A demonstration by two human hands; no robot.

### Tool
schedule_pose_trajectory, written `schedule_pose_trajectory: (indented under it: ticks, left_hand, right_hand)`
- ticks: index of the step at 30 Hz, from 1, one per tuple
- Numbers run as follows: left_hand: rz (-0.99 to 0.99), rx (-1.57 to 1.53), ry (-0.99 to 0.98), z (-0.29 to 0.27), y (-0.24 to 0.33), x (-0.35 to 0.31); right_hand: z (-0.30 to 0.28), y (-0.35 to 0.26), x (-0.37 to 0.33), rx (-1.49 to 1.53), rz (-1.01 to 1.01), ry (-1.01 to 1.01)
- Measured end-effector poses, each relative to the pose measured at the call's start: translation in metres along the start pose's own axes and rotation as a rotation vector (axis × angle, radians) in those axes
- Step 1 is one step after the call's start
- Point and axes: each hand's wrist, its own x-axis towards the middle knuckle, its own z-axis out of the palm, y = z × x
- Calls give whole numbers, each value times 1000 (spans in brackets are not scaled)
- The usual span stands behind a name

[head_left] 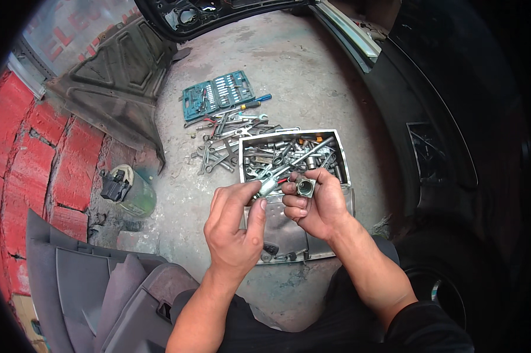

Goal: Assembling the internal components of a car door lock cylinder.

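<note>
**Two hands, one socket, one ratchet**

Two hands met over the open toolbox [342, 154]. Left hand [237, 226] closed on the ratchet [283, 170], thumb and forefinger pinched near its head, the long handle angled up and right across the box. Right hand [315, 203] curled shut around a socket [305, 187], open end turned up toward the camera. Socket and ratchet head just beside each other, whether touching could not be told.

Judged best done by keeping the socket square to the drive, not tilted, and by steadying the ratchet close to its head, as gripped. Pressing straight in, rather than at a slant, seemed the surer way; a loose hold on the small socket risked a drop into the heap of tools below.

Room was tight to the right: dark car body [453, 117] curved close beside the box. Box rim lay directly under the hands, its lid [289, 235] flat toward the knees. Ahead, loose wrenches [224, 147] scattered on the concrete, a teal socket set [217, 94] beyond them. To the left, bare floor [183, 194] offered the freest space, with a grey trim panel [101, 288] near the left knee.
</note>
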Motion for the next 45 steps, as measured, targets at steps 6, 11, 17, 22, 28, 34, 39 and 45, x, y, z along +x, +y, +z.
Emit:
schedule_pose_trajectory:
  ticks: [6,11,17,22,28,34,39,45]
  left_hand:
    - [80,70,3,3,0,-1]
    - [83,66,-10,8,2,-3]
    - [103,65,-12,10,2,-2]
    - [99,68,-10,11,3,-3]
    - [108,60,-14,10,1,-3]
    - [110,58,-7,9,4,-1]
    - [107,53,-15,8,2,-3]
    - [109,52,-19,7,2,-3]
  right_hand:
    - [-2,-1,-1,-45,-26,-23]
    - [1,0,-4,-76,-71,3]
    - [2,-2,-5,-69,-100,-37]
    - [0,-2,-3,-35,-73,-57]
    - [-4,-1,0,-12,-50,-81]
    - [-3,0,-1,-4,-43,-80]
    - [-1,1,-2,-20,-51,-71]
    - [2,1,-3,-41,-58,-51]
